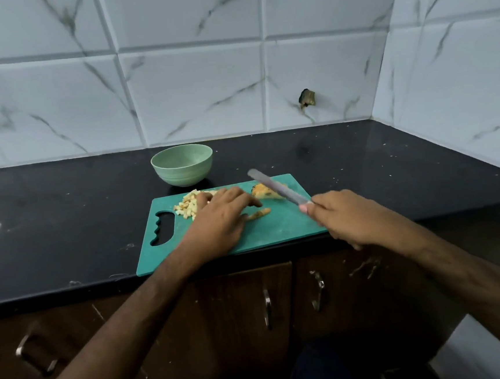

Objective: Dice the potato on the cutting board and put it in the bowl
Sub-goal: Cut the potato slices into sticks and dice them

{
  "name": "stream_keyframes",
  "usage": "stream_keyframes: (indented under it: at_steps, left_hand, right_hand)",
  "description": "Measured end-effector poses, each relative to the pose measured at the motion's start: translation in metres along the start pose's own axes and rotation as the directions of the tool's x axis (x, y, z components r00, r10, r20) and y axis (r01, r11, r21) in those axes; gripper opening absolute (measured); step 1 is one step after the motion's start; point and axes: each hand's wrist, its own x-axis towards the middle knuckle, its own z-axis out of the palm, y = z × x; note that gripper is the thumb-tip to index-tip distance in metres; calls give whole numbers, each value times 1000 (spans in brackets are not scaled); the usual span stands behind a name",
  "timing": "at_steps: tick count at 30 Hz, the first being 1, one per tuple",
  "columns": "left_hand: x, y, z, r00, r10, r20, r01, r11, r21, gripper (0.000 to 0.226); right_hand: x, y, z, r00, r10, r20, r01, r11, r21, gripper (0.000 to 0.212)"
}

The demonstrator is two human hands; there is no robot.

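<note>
Green plastic, the cutting board (276,229) lies at the front edge of the black bench (63,211), its handle cutout toward my left. My left hand (219,219) rests flat on the board, fingers straight and spread loosely, their tips reaching toward a thin strip of potato (260,213) just beside them. Behind that hand sits a pile of diced potato (188,206) at the board's far left corner. My right hand (345,217) grips the handle of a knife (276,188), fingers curled round it; the blade is blurred and angles up and away over the uncut potato piece (265,191), which lies near the board's far edge with its skin showing. Whether the blade touches that piece I cannot tell. A pale green bowl (182,165) stands upright on the bench just beyond the board, near the diced pile.
</note>
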Motion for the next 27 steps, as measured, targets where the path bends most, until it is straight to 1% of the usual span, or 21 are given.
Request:
stream_keyframes:
  at_steps: [1,2,3,4,6,8,10,12,15,16,18,19,22,24,27]
  left_hand:
    - [3,0,0,996,75,53,-74,997,-16,43]
    - [8,0,0,985,133,112,-129,991,-45,50]
    - [12,-1,0,969,181,167,-172,983,-70,54]
    - [17,-2,1,951,223,214,-211,974,-79,55]
    - [24,-4,2,918,285,276,-285,958,-41,52]
    - [28,-8,0,901,331,280,-358,932,50,50]
    - [27,-14,-1,907,352,232,-392,908,152,48]
    - [22,-23,-1,928,334,164,-364,906,215,44]
    - [16,-40,-1,968,245,59,-251,924,288,37]
    - [16,-43,-3,977,214,21,-211,932,296,32]
    - [19,-43,-5,988,147,-44,-130,954,268,13]
    - [22,-40,-6,992,109,-64,-91,966,240,9]
    - [34,-28,-4,996,18,-86,-3,986,166,19]
    - [44,-20,1,995,20,-102,-4,987,158,20]
    - [55,-10,11,993,56,-100,-40,988,151,12]
  right_hand:
    - [7,11,2,999,-42,-4,42,973,229,45]
    - [15,21,5,996,-83,-26,86,890,447,44]
    - [22,29,9,992,-108,-72,130,785,606,43]
    - [30,36,12,985,-106,-135,170,695,699,43]
    - [45,42,19,968,-54,-245,230,580,782,43]
    - [59,47,22,954,16,-300,247,525,814,44]
    - [71,53,23,945,85,-315,229,514,827,44]
    - [79,59,24,941,130,-313,211,498,841,44]
    - [87,62,25,940,155,-303,203,460,864,44]
    - [87,61,25,942,155,-298,199,458,866,44]
    - [87,60,26,947,143,-288,191,470,862,44]
    - [86,58,26,949,137,-284,188,478,858,43]
    - [85,57,26,951,131,-281,181,500,847,43]
    - [84,57,27,951,130,-280,178,513,840,42]
    - [84,57,27,953,121,-279,181,513,839,42]
